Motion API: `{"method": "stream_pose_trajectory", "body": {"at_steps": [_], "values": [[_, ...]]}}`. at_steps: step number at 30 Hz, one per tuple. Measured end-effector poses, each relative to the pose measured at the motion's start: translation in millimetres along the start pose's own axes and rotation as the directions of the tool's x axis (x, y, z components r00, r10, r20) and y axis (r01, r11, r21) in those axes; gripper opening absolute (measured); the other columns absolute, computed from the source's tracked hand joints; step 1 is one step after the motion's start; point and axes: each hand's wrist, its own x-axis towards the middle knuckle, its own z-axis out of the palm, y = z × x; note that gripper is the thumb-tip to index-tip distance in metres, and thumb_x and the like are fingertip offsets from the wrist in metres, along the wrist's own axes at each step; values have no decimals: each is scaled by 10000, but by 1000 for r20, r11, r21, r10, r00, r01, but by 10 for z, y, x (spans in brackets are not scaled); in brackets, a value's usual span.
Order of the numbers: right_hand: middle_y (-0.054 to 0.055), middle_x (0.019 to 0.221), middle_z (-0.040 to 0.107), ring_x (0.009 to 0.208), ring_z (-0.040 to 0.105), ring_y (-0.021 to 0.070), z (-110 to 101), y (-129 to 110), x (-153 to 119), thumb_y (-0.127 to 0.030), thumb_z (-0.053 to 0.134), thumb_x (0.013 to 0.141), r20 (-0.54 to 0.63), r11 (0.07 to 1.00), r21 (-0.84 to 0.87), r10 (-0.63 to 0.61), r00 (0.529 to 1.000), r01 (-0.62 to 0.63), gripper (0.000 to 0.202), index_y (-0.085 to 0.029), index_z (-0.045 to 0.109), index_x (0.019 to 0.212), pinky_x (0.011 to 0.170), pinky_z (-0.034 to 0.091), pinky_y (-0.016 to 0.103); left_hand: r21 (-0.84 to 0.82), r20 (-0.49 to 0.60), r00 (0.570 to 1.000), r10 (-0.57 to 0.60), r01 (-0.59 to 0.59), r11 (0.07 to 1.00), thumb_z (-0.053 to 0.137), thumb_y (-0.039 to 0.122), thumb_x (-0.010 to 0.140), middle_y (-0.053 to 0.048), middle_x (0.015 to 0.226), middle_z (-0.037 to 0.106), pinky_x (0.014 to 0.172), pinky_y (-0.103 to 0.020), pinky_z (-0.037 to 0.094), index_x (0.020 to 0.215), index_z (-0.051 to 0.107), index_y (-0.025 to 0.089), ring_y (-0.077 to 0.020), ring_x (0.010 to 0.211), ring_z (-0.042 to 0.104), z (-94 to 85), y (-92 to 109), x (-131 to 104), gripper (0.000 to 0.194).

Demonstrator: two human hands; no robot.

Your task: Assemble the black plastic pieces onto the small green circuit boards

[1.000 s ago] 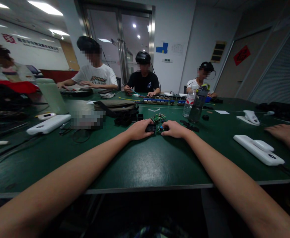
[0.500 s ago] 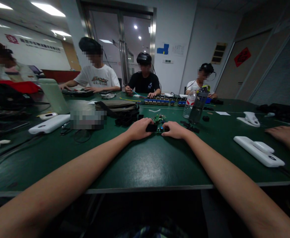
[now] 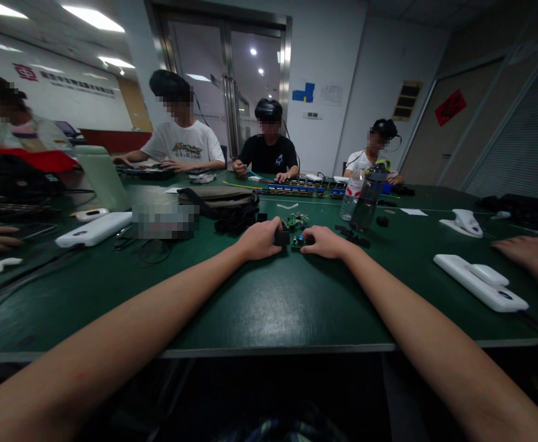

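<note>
My left hand [image 3: 263, 238] is closed around a small black plastic case [image 3: 282, 238] over the green table. Facing it, my right hand [image 3: 322, 242] pinches a small circuit board [image 3: 296, 243] that carries a blue component. A narrow gap shows between the case and the board. Just beyond my hands lies a little heap of green circuit boards [image 3: 298, 219]. To the left of that heap, several black cases [image 3: 236, 222] are grouped together. Loose black parts [image 3: 352, 236] rest to the right of my right hand.
A dark bag [image 3: 223, 197] lies behind the black cases. Two bottles, one clear [image 3: 352, 195] and one dark [image 3: 369, 196], stand right of centre. White power banks lie at left [image 3: 94, 229] and right [image 3: 478, 282]. Co-workers sit across the table, and another person's hand [image 3: 527, 253] rests at right.
The black case in my left hand has turned and drawn back slightly to the left, so a gap now shows between it and the circuit board. My right hand has hardly moved.
</note>
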Motion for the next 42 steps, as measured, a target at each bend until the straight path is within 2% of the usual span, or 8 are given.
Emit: {"method": "stream_pose_trajectory", "body": {"at_steps": [8,42], "values": [[80,997,708,884,639,194,-1,-1,4,-338,722,789,16,1000,-1,4,1000,-4,328,-155,681,1058,743,437,248,28,2,1000,-10,10,1000,613,353,763,-99,1018,680,765,-362,499,1047,484,210,-285,923,667,32,-22,1,343],[81,1018,710,911,642,194,2,12,7,-337,720,795,11,1000,-17,2,1000,-2,330,-159,683,1071,758,437,241,14,-5,1000,19,-19,1000,613,335,770,-83,1026,686,785,-345,505,1065,500,208,-263,931,669,43,-32,6,340]]}}
